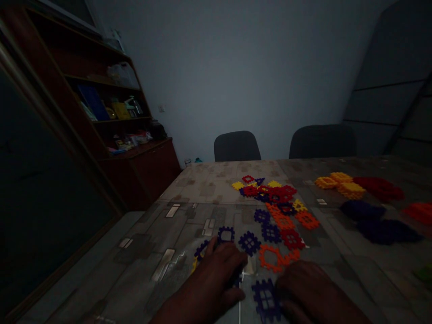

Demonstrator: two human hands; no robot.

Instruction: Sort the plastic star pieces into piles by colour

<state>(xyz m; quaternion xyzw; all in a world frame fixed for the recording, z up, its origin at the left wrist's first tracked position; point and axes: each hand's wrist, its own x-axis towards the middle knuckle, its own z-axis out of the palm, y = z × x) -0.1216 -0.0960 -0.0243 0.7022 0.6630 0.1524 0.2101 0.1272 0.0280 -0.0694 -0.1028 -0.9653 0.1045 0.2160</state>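
On the patterned tabletop, my left hand [219,270] is curled down over a dark purple notched plastic tile [237,281], mostly hidden by the fingers and thumb. My right hand [312,290] is closed at the right edge of a purple tile with a window-like cross [266,299]; its fingertips are hidden in shadow. Just beyond the hands are a purple tile with small openings [249,243], a purple square frame [226,234] and an orange tile with a large opening [269,258]. A yellow tile [195,264] partly shows beside my left wrist.
Red, yellow, orange and purple tiles [270,193] lie scattered farther back. On the right stand yellow stacks [340,183], a red pile [381,188] and purple piles [384,230]. Two chairs [238,146] stand behind the table; a wooden shelf unit [145,162] is at left.
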